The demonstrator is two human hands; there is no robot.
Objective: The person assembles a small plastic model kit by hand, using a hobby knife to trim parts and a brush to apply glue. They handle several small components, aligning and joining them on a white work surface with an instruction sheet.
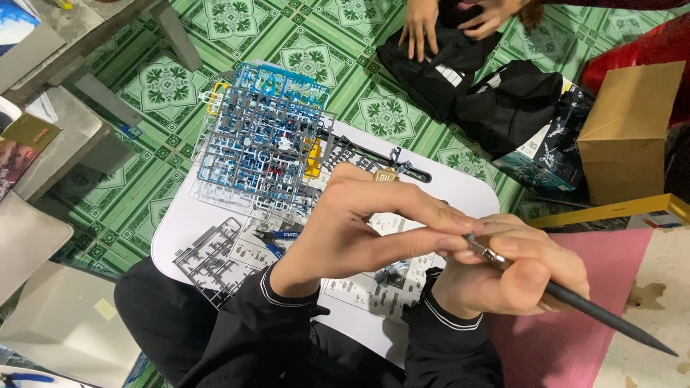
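**Hobby knife worked at the fingertips over a tray of model-kit frames**

Head view: the person's left hand reaches across from the left, fingers drawn long and pressed together at their tips, pinching something too small to make out right where it meets the tool. A gold-coloured ring sits on one finger. The right hand curls around a slim dark-handled craft knife with a metal collar, gripped like a pen: thumb and forefinger press near the collar, probably for fine control, while the long black handle trails out to the lower right. The blade end points straight into the left fingertips, so the two hands touch there, held up close to the camera and above the lap.

Below the hands lies a white rounded-corner tray, serving as a work surface on the person's knees. On it rests a stack of blue, white and grey plastic part frames, piled at the far left corner, out of the way yet within reach. A printed instruction sheet lies flat under the wrists, and blue-handled nippers lie just beside the left forearm.

At the top edge, another person's hands rest on black fabric bags on the green patterned floor. A brown cardboard box stands at the right.
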